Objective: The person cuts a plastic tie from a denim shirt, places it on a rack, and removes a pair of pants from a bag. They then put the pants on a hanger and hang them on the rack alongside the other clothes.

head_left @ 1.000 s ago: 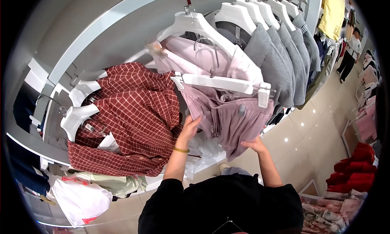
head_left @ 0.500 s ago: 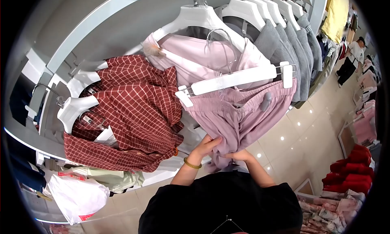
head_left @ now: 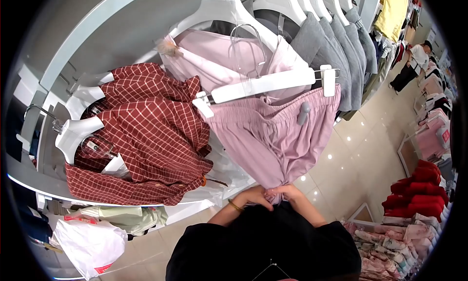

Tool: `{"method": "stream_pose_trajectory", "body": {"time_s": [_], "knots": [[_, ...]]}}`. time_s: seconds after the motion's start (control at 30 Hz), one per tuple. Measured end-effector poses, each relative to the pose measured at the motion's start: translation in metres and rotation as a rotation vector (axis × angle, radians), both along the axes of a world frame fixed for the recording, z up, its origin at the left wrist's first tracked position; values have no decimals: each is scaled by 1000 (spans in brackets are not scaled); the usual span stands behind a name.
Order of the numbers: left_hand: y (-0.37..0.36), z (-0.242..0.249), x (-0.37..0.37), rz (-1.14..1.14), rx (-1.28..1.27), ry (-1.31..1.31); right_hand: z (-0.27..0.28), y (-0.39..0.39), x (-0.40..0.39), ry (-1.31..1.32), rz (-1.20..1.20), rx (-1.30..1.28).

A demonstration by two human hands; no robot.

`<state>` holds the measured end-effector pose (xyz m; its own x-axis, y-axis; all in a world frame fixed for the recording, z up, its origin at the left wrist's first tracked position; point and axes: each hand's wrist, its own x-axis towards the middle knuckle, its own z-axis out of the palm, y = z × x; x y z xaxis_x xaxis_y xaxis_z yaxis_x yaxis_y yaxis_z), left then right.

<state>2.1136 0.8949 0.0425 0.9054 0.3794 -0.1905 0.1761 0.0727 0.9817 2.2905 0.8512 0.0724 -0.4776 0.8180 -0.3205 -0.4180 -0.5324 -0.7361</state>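
Pink trousers (head_left: 273,130) with a gathered waistband hang from a white clip hanger (head_left: 263,86). Both hands meet at the lower part of the trousers, near my black top. My left hand (head_left: 256,196), below a yellow bangle (head_left: 236,205), is closed on the bunched fabric. Beside it, my right hand (head_left: 287,192) also grips the fabric, its fingers close to the left thumb. A grey tag (head_left: 304,113) is on the front of the trousers. Behind them hangs a pale pink top (head_left: 209,54) on a white hanger (head_left: 219,13).
Red checked shirts (head_left: 156,135) hang at the left on a curved rail. Grey garments (head_left: 331,61) hang at the upper right. A white plastic bag (head_left: 90,244) is at the lower left. Red clothes (head_left: 419,193) lie at the right, and a person (head_left: 413,66) stands farther back.
Both hands have moved down toward my body and closer together, drawing the trouser fabric longer and narrower at the bottom. The clothes and hanger now appear slightly farther left.
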Motion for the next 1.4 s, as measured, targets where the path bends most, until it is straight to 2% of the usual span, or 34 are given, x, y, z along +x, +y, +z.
{"method": "stream_pose_trajectory", "body": {"time_s": [0.07,0.13,0.2,0.23,0.27,0.33,0.37,0.4,0.43,0.47,0.5,0.53,0.6,0.63,0.67,0.73,0.77,0.8,0.87,0.9,1.0,1.13,1.17,1.2,1.3,1.33,1.4], "knots": [[-19,-14,19,78,-79,-31,5,4,-2,99,-98,-45],[-23,-28,21,154,-162,-60,12,8,3,170,-63,-103],[-18,-40,16,281,-51,-33,35,11,6,213,-201,55],[-15,-29,16,351,-111,-130,42,12,7,214,-198,51],[-16,-47,12,355,-113,-129,49,14,8,242,-235,124],[-15,-100,4,869,312,-202,44,12,14,269,-276,199],[-18,-96,3,971,81,-157,34,9,20,252,-308,204],[-18,-91,0,966,78,-155,26,7,23,235,-339,209],[-13,-55,-1,969,-164,-271,34,5,20,235,-344,207],[-8,-30,-3,965,-409,-384,49,2,14,85,-449,238],[-4,-23,-6,935,-545,-469,57,0,10,-69,-548,266],[-4,-6,-7,941,-548,-468,55,-2,11,-69,-543,262],[-10,44,-5,1012,-815,-549,50,-6,16,-381,-290,478],[-12,56,-8,931,-897,-647,64,-7,12,-402,-182,527],[-12,61,-9,931,-900,-647,66,-9,7,-404,-181,525],[-10,68,-10,738,52,-425,69,-13,1,-336,-87,485],[-5,73,-11,710,669,-243,75,-14,0,-346,-105,448],[-7,71,-13,707,671,-248,72,-16,2,-350,-109,452],[-14,62,-20,490,1370,216,69,-17,2,-331,-138,556],[-18,57,-16,454,1401,224,74,-21,4,-323,-103,363],[-16,62,-5,486,1066,-21,81,-16,0,-271,-163,511],[-13,87,1,538,510,-342,79,-19,-3,-160,-283,515],[-11,96,-2,540,417,-391,78,-21,-2,-137,-290,317],[-10,104,-5,539,347,-431,78,-23,-2,-113,-295,118],[-2,120,-14,541,279,-494,84,-26,0,-255,-360,-2],[3,124,-19,540,290,-500,78,-25,2,-255,-360,24],[15,131,-29,542,324,-510,61,-26,3,-177,-492,363]]}}
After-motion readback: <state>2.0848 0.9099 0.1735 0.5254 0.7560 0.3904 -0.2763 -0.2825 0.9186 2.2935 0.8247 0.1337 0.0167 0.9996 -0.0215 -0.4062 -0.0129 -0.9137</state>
